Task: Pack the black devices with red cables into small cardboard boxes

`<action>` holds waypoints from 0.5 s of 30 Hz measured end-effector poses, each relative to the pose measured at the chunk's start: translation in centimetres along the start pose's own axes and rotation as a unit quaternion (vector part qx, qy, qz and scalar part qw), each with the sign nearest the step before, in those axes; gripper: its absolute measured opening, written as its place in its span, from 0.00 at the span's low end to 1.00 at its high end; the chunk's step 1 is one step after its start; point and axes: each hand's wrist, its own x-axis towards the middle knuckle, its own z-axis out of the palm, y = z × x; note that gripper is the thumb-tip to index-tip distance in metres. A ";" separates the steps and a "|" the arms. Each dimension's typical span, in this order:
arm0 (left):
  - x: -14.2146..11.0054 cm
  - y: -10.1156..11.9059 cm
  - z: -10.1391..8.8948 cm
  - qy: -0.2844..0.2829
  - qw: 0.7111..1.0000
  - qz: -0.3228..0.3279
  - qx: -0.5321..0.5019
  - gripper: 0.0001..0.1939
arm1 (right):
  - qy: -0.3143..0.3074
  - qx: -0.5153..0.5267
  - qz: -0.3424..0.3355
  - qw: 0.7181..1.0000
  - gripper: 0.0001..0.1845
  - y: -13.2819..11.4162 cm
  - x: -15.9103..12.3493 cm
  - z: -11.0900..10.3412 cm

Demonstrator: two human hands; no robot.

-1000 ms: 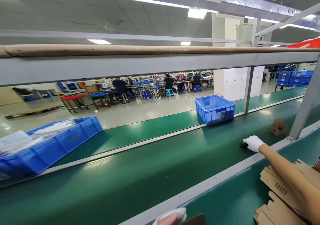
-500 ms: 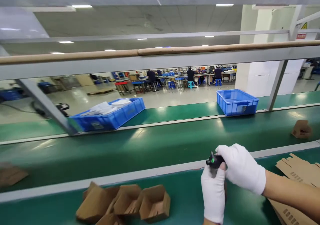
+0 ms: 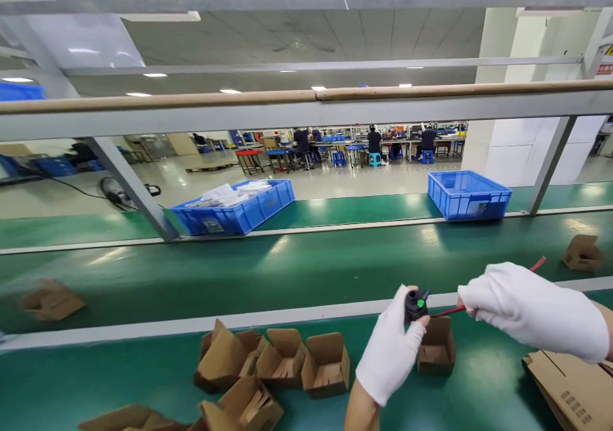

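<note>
My gloved left hand [image 3: 390, 348] is closed around a small round black part [image 3: 416, 306] with a bright green spot; its exact kind cannot be made out. A thin red wire [image 3: 447, 311] runs right from that part. My gloved right hand [image 3: 529, 306] pinches the wire, and a red end sticks out above the back of the hand. Just below the wire stands an open cardboard box [image 3: 437, 348], partly behind my left hand. Both hands are above the near green surface.
Several open cardboard boxes [image 3: 326, 364] stand to the left. Flat cardboard blanks [image 3: 569, 389] are stacked at lower right. Other boxes [image 3: 582, 253] sit on the green belt [image 3: 306, 278]. Beyond it are a blue crate [image 3: 469, 195] and a blue crate of white items [image 3: 239, 214]. People sit far behind.
My hands have moved apart: the right one went rightward, drawing the red wire out straight, while the left keeps the black part. The view has shifted, and the box below the wire shows now.
</note>
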 end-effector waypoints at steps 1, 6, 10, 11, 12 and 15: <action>-0.1 0.4 0.3 -0.050 0.998 0.017 0.033 0.18 | 0.005 -0.047 -0.040 0.998 0.10 -0.5 0.3 -0.7; -0.9 2.2 1.7 -0.210 0.972 0.050 0.093 0.10 | -0.026 -0.011 -0.104 0.994 0.07 -0.5 4.0 0.0; -0.8 1.9 0.6 -0.171 0.985 0.032 0.013 0.13 | -0.041 0.087 -0.008 0.995 0.10 2.3 4.5 4.3; -0.6 1.5 0.1 -0.144 0.989 0.019 -0.025 0.16 | -0.041 0.075 0.010 0.996 0.10 2.6 4.0 5.3; -0.4 1.1 -0.4 -0.114 0.992 0.004 -0.060 0.18 | -0.040 0.048 0.019 0.998 0.10 2.5 3.2 6.0; 0.4 -0.3 -1.0 -0.017 0.997 -0.030 -0.074 0.17 | -0.036 -0.082 -0.005 0.996 0.12 0.7 0.5 6.7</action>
